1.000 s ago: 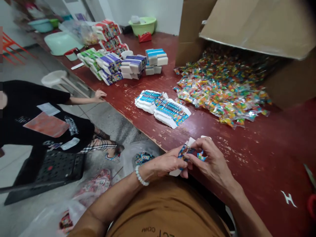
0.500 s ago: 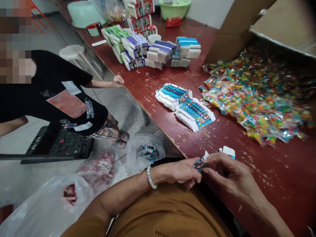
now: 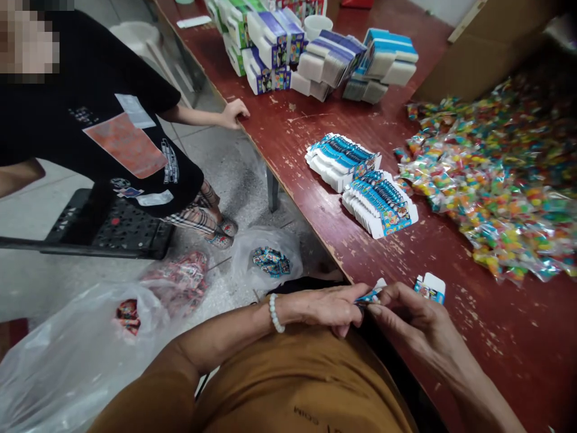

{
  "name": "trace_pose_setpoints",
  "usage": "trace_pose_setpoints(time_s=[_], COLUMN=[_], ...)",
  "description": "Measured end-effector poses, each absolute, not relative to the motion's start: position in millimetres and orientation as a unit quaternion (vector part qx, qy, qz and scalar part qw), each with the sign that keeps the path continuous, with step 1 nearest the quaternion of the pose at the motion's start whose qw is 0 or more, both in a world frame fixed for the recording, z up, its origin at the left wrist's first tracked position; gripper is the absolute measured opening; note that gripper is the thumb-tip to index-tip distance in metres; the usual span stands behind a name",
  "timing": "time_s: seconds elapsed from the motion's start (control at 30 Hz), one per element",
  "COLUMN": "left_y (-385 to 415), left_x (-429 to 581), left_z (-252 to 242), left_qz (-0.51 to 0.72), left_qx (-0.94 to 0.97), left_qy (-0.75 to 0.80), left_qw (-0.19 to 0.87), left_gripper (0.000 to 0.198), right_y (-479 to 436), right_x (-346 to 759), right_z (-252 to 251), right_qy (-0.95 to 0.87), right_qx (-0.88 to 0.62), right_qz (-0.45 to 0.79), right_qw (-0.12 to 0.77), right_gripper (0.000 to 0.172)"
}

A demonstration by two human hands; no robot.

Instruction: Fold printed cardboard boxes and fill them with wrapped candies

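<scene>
Close to my body at the table edge, my left hand (image 3: 327, 310), with a bead bracelet on its wrist, is closed around a small blue-and-white carton (image 3: 372, 296). The thumb and fingers of my right hand (image 3: 412, 319) pinch the carton's other end. Most of it is hidden by my fingers. Just beyond my right hand a blue carton (image 3: 431, 290) with a white flap rests on the table. Farther off lie two fanned stacks of flattened blue cartons, the nearer stack (image 3: 381, 204) touching the farther stack (image 3: 342, 161).
Small clear candy bags (image 3: 487, 180) form a heap at the right. Bundled purple cartons (image 3: 274, 45) and other bundles stand at the back of the red table (image 3: 293, 180). A person in a black shirt (image 3: 112, 114) rests a hand on the edge. Plastic bags (image 3: 238, 273) sit on the floor.
My view has shifted, so the table's items appear lower and farther right. Both hands still hold the small carton, which has turned slightly. The carton beside my right hand is less covered.
</scene>
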State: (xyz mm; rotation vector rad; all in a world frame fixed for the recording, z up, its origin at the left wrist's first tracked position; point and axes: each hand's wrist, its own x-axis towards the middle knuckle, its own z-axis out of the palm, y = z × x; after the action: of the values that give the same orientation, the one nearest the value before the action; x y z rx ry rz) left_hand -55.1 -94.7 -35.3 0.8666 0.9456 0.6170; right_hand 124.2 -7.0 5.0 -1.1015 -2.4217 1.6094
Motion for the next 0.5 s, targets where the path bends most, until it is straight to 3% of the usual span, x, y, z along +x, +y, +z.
trace_pose_setpoints(time_s=[0.2, 0.27, 0.4, 0.5], left_y=[-100.6, -100.3, -99.4, -100.1], left_x=[-56.3, -59.9, -69.1, -70.0], left_z=[-42.1, -39.9, -33.6, -30.2], left_qz=[0.304, 0.297, 0.297, 0.279], left_qx=[0.415, 0.434, 0.476, 0.531], left_qy=[0.426, 0.414, 0.422, 0.438], left_qw=[0.745, 0.742, 0.712, 0.670], left_gripper=[0.034, 0.039, 0.055, 0.066], right_y=[-3.4, -3.1, -7.5, -11.5], right_x=[128.6, 130.9, 132.5, 130.1], right_z=[3.7, 7.1, 18.2, 24.7], right_qy=[-0.619, -0.614, -0.698, -0.776], right_qx=[-0.298, -0.289, -0.295, -0.298], right_qz=[0.725, 0.733, 0.650, 0.548], right_qw=[-0.059, -0.051, -0.047, -0.094], right_gripper=[0.020, 0.030, 0.072, 0.083])
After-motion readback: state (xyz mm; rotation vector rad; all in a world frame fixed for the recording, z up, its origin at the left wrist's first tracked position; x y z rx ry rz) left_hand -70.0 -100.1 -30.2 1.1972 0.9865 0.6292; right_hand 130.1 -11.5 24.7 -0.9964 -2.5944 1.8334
